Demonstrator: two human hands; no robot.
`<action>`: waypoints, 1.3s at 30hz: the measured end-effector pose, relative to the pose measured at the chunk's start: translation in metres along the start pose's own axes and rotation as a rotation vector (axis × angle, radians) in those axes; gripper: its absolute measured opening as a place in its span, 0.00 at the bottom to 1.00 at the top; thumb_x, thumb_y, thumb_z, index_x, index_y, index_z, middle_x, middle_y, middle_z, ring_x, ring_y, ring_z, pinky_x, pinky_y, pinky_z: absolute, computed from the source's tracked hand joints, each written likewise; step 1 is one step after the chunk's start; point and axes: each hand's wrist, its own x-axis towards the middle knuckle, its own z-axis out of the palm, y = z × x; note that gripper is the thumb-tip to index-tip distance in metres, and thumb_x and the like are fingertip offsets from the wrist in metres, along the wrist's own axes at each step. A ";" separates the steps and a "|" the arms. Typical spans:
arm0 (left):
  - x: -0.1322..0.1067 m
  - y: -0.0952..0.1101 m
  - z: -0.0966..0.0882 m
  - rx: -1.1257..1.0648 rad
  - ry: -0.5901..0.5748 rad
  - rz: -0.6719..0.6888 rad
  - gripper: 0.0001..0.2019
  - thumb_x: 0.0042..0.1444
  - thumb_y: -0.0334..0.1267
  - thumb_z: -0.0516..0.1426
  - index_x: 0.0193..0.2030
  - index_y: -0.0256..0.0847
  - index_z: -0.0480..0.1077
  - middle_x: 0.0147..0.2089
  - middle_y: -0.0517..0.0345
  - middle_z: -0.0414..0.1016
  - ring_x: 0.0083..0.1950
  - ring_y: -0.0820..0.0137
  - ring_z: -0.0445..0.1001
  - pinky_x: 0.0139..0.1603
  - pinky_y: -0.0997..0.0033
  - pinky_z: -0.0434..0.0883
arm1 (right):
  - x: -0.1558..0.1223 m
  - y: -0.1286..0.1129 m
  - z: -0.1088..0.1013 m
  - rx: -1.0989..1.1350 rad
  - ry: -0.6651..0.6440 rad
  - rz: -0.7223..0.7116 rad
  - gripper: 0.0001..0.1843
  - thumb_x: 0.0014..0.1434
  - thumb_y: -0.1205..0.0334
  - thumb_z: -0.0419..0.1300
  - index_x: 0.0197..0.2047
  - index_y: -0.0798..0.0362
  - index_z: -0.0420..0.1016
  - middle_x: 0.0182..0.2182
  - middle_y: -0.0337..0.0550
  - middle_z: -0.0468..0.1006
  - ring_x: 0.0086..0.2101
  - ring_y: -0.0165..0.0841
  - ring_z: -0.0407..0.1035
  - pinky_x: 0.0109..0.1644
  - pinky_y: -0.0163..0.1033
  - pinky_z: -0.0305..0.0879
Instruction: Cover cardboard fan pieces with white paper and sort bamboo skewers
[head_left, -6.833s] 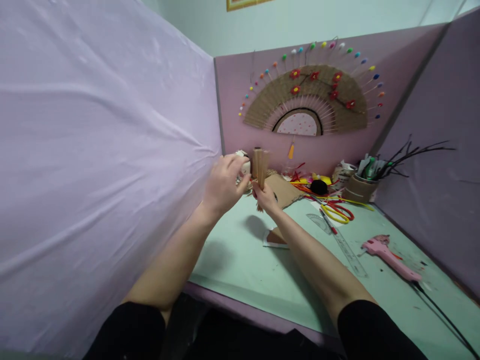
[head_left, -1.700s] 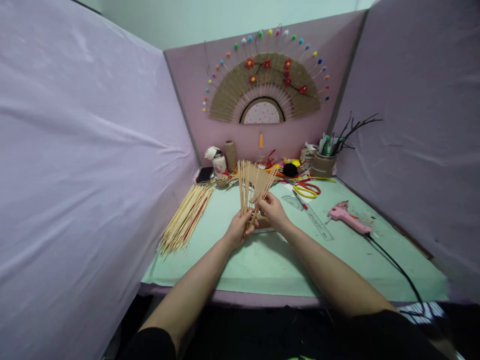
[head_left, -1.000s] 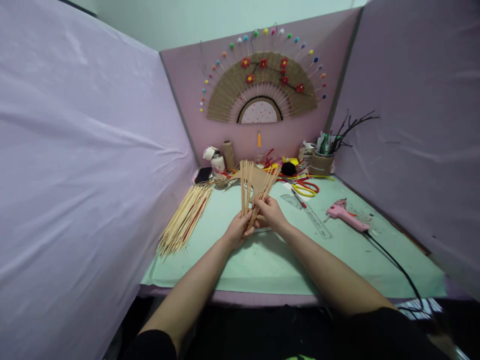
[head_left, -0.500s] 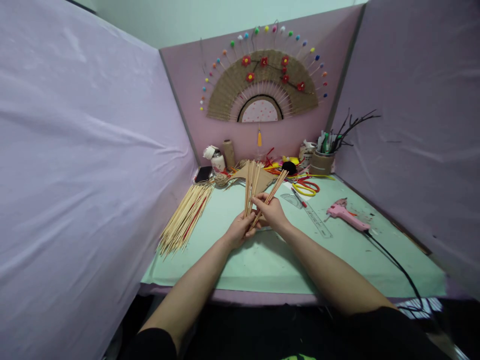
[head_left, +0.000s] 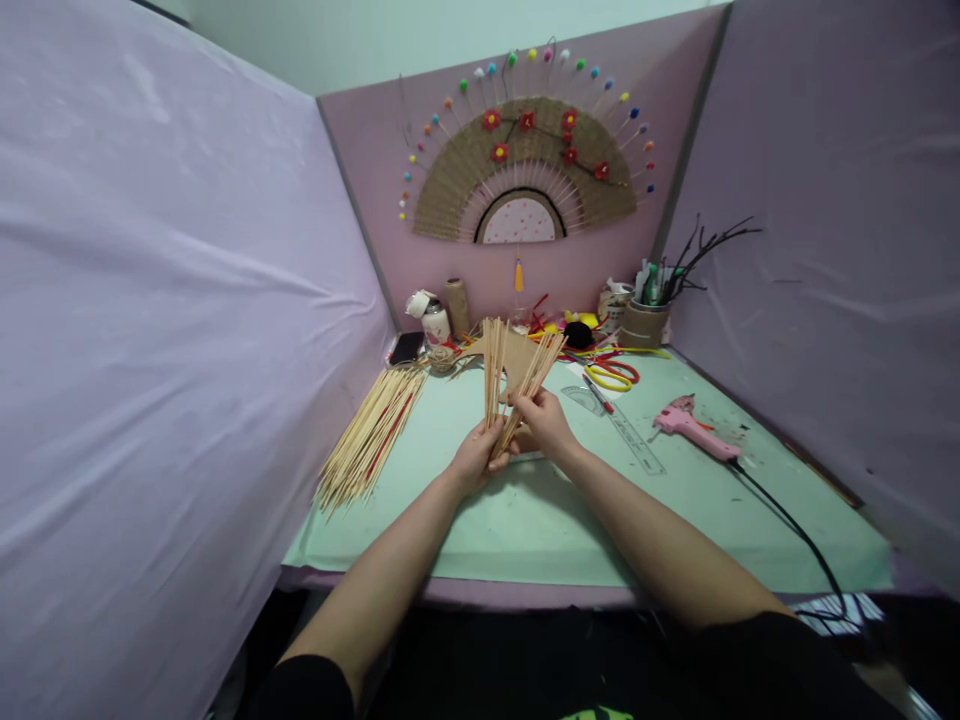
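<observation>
Above the middle of the table, my left hand [head_left: 475, 455] is closed round the lower ends of a bundle of thin wooden sticks [head_left: 494, 365]. The sticks stand upright and split into two groups. My right hand [head_left: 545, 422] pinches the group leaning right [head_left: 541, 368], whose lower ends also reach into my left hand. Some fingertips are hidden behind the sticks. Behind the bundle lies a piece of brown cardboard [head_left: 517, 358]. A large pile of similar sticks [head_left: 371, 440], a few of them red, spreads over the table's left side.
On the right lie a pink glue gun [head_left: 696, 432] with a black cable, a clear ruler [head_left: 636, 440], a red pen [head_left: 598, 394] and scissors [head_left: 609, 377]. Jars, twine and a twig holder [head_left: 643, 326] line the back. A decorated fan [head_left: 525, 165] hangs on the back wall.
More sticks now lean right under my right hand, and the upright group in my left hand is thinner. Both hands stay in nearly the same place.
</observation>
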 end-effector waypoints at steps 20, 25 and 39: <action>-0.002 -0.002 0.000 0.040 -0.041 -0.031 0.27 0.51 0.60 0.58 0.44 0.37 0.63 0.25 0.62 0.72 0.11 0.85 0.50 0.12 0.80 0.41 | -0.003 -0.008 0.000 -0.026 -0.049 0.092 0.15 0.47 0.50 0.63 0.28 0.54 0.72 0.17 0.31 0.63 0.20 0.28 0.60 0.26 0.35 0.60; -0.002 0.000 0.001 0.044 -0.044 -0.041 0.27 0.52 0.60 0.57 0.45 0.38 0.63 0.25 0.62 0.72 0.11 0.85 0.50 0.12 0.80 0.41 | -0.003 -0.006 0.000 -0.018 -0.035 0.092 0.17 0.46 0.48 0.64 0.28 0.54 0.70 0.17 0.32 0.64 0.20 0.28 0.60 0.25 0.34 0.60; -0.002 -0.001 -0.001 0.035 -0.045 -0.033 0.27 0.53 0.60 0.56 0.47 0.38 0.63 0.26 0.61 0.72 0.10 0.84 0.50 0.12 0.79 0.40 | -0.004 -0.007 0.000 -0.043 -0.027 0.058 0.20 0.45 0.44 0.65 0.26 0.53 0.69 0.17 0.33 0.65 0.22 0.29 0.60 0.28 0.35 0.61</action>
